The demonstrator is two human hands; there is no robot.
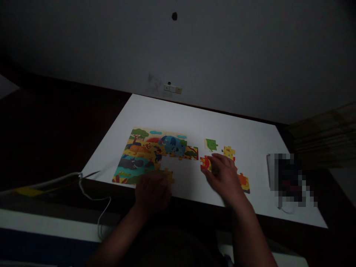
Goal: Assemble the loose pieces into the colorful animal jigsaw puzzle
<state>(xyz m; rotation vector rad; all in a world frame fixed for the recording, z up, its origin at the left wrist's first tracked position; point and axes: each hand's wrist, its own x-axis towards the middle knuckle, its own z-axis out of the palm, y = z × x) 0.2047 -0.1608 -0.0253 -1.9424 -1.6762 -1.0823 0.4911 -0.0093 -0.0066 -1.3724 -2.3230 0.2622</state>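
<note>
A partly assembled colourful animal jigsaw (151,154) lies on a white table (236,129). My left hand (152,191) rests at the puzzle's lower right edge, fingers curled over a yellowish piece (167,173). My right hand (224,177) reaches over loose pieces to the right and pinches a red and yellow piece (205,163). Around it lie a green piece (211,144), a yellow piece (228,151) and an orange piece (244,182).
A blurred dark object (289,178) sits at the table's right side. A white cable (91,193) trails off the table's left corner. A wall socket (172,88) is on the wall behind. The room is dim.
</note>
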